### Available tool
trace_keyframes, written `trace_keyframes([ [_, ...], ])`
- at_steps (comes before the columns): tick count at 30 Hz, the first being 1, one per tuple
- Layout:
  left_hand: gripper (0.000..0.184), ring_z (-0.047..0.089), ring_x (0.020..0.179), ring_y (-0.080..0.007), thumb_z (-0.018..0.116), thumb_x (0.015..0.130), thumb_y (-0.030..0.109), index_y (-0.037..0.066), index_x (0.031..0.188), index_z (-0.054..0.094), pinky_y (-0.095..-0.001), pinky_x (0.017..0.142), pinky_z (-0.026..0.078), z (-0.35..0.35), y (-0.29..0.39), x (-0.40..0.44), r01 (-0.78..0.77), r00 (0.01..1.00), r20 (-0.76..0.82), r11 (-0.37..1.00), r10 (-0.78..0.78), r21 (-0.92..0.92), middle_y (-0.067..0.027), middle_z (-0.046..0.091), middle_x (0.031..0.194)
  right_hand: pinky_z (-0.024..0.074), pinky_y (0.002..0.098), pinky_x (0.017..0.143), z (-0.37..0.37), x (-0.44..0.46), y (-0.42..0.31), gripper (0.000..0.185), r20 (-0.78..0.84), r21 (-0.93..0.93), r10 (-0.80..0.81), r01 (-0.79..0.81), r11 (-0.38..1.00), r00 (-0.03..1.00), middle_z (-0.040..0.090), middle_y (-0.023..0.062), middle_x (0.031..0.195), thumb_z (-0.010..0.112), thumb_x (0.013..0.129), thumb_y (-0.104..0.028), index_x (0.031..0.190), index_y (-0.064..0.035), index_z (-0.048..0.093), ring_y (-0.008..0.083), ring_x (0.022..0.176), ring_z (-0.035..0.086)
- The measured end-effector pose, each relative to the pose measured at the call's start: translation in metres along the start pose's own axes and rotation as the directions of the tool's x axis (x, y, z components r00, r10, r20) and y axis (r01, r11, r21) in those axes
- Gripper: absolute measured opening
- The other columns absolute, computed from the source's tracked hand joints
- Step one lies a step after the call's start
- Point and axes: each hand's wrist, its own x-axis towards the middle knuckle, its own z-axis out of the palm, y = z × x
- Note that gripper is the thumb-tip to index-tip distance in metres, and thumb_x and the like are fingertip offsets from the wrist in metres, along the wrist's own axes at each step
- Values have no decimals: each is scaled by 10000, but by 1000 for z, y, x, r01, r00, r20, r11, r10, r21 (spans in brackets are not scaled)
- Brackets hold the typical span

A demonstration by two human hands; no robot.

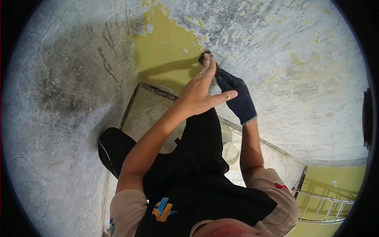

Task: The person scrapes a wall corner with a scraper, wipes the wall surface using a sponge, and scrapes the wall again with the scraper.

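My bare left hand [199,93] is held up before the wall, thumb out to the side and fingers stretched, with pale crumbs on the fingertips. Its fingers overlap a small dark object [203,57] at the wall, whose kind I cannot make out. My right hand [237,94], in a dark blue knit glove, is close behind the left thumb with its fingers curled toward that object. Around them the wall shows yellow paint [164,49] with a ragged edge against a scraped grey-white surface [272,51].
A stained grey wall [71,102] meets the yellow one at a corner on the left. Below are floor tiles [148,106], my black-clad knees [203,138] and a pale round container [232,152]. A metal rack [323,203] is at lower right.
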Motion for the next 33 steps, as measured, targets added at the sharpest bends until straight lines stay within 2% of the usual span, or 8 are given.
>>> trace_keyframes([
  [3, 1254, 196, 1537, -478, 742, 848, 651, -166, 1569, 122, -446, 1235, 262, 1, -3, -1, -75, 995, 65, 994, 70, 84, -433, 87, 1622, 518, 337, 957, -12, -5, -6, 351, 62, 26, 134, -136, 990, 989, 730, 201, 1225, 598, 993, -67, 1332, 4, 654, 198, 1123, 692],
  [5, 1269, 195, 1537, -482, 741, 841, 664, -177, 1562, 123, -447, 1232, 271, 3, -3, 0, -20, 1000, 16, 994, 19, 104, -438, 98, 1617, 507, 336, 978, -6, 4, 7, 368, 84, -84, -120, 127, 988, 989, 713, 206, 1269, 605, 984, -68, 1342, 7, 647, 199, 1156, 679],
  [13, 1259, 162, 1554, -453, 779, 831, 623, -150, 1578, 123, -460, 1247, 223, 0, -1, -2, 8, 1000, -8, 997, -7, 81, -402, 96, 1640, 499, 332, 1003, 8, 3, 5, 383, 68, 37, -40, 37, 999, 997, 719, 178, 1271, 609, 987, -71, 1355, 37, 623, 180, 1145, 659],
  [15, 1245, 155, 1555, -455, 780, 837, 613, -144, 1581, 129, -458, 1246, 224, -11, 0, -1, 25, 999, -50, 992, -19, 125, -403, 96, 1640, 503, 325, 1001, 28, 10, 12, 379, -17, 359, -20, 25, 933, 1000, 718, 163, 1281, 606, 998, -71, 1360, 43, 618, 140, 1140, 636],
  [21, 1259, 119, 1560, -459, 788, 838, 597, -148, 1581, 96, -453, 1252, 215, -4, -4, -3, -53, 999, 13, 998, 52, 42, -402, 87, 1642, 515, 332, 990, 4, 6, 7, 357, 118, 101, 132, -144, 984, 984, 733, 171, 1230, 626, 983, -68, 1317, 57, 636, 168, 1143, 668],
  [23, 1264, 116, 1560, -461, 782, 838, 609, -147, 1582, 93, -457, 1255, 208, -7, -8, 1, -50, 997, -47, 993, 55, 106, -402, 91, 1641, 516, 349, 997, 19, 18, 18, 355, 23, -138, -310, 311, 940, 950, 728, 181, 1238, 624, 982, -74, 1315, 45, 641, 213, 1154, 684],
  [29, 1315, 110, 1557, -473, 780, 813, 657, -146, 1583, 81, -467, 1258, 191, -15, -8, -2, -35, 999, 19, 998, 34, 61, -412, 83, 1636, 515, 360, 978, 2, 7, -10, 354, 85, 81, 87, -93, 992, 993, 716, 176, 1275, 608, 1013, -114, 1342, 9, 645, 230, 1164, 684],
  [33, 1375, 115, 1556, -473, 792, 758, 707, -149, 1580, 97, -472, 1253, 207, -20, -4, 1, -24, 997, -72, 989, 35, 146, -411, 87, 1635, 542, 282, 827, 33, 29, 27, 469, 32, 60, -269, 267, 962, 963, 705, 174, 1290, 553, 922, 7, 1386, -17, 615, 216, 875, 687],
])
